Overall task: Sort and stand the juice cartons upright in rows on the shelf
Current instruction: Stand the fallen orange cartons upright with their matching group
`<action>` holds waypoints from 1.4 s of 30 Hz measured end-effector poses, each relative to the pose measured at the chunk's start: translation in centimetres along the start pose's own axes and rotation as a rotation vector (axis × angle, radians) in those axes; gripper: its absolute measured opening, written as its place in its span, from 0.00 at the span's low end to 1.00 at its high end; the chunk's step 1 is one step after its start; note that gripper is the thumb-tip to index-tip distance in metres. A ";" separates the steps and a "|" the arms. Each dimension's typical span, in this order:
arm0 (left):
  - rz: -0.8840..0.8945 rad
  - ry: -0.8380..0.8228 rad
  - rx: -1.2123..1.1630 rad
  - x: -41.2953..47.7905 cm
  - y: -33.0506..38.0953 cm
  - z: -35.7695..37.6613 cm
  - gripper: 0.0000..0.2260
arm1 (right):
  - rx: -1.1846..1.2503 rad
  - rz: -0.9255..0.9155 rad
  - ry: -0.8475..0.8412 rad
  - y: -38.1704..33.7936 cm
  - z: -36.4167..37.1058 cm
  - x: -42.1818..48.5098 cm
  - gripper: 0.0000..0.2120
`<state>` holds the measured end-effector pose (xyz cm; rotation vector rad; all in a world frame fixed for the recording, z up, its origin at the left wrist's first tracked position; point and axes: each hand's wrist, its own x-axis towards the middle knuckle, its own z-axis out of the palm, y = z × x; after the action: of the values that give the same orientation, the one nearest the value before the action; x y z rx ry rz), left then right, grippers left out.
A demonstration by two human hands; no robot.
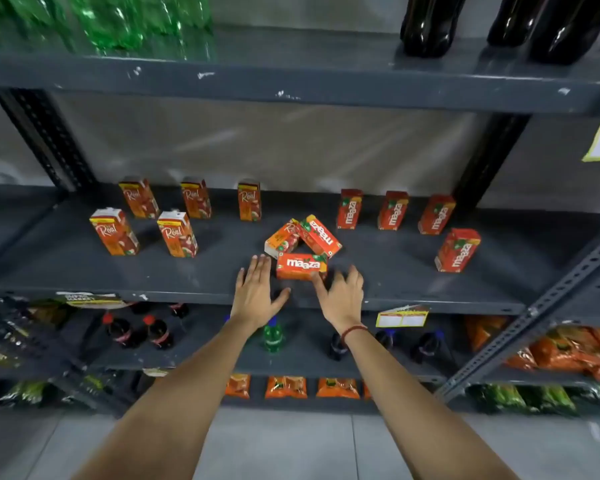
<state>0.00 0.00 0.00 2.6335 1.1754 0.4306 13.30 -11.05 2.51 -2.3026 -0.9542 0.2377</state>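
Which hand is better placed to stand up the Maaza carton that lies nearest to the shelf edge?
Probably the right hand: its fingers already touch the right front corner of the lying Maaza carton. The left hand is open beside the carton's left end, apparently not touching it.

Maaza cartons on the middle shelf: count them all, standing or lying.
6. Three stand in a back row, one stands nearer on the right, and two lie flat in the centre pile.
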 end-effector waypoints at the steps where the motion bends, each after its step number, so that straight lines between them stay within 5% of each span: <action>1: 0.001 -0.010 -0.020 0.2 0.2 0.2 0.36 | 0.021 0.034 -0.018 -0.2 0.4 0.1 0.30; 8: 0.048 0.002 -0.130 -0.2 1.1 0.5 0.34 | 0.304 0.129 0.031 -1.6 1.3 0.6 0.35; 16: 0.203 -0.008 -0.001 -1.6 1.9 1.7 0.36 | 1.083 0.265 0.017 -3.5 0.8 0.8 0.30; 20: 0.224 -0.037 0.039 -1.6 1.4 1.8 0.36 | 1.180 0.289 -0.063 -3.0 0.3 1.2 0.28; 28: 0.258 -0.011 0.093 -1.7 1.9 2.2 0.31 | 1.176 0.137 -0.385 -0.6 -2.6 2.1 0.06; 42: 0.247 0.000 0.114 -1.3 1.2 2.1 0.26 | 1.068 0.098 -0.487 0.2 -2.1 2.0 0.13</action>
<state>0.75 -1.98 -1.84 2.8910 0.9014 0.4168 15.64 -10.84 4.21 -1.3010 -0.6623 1.0887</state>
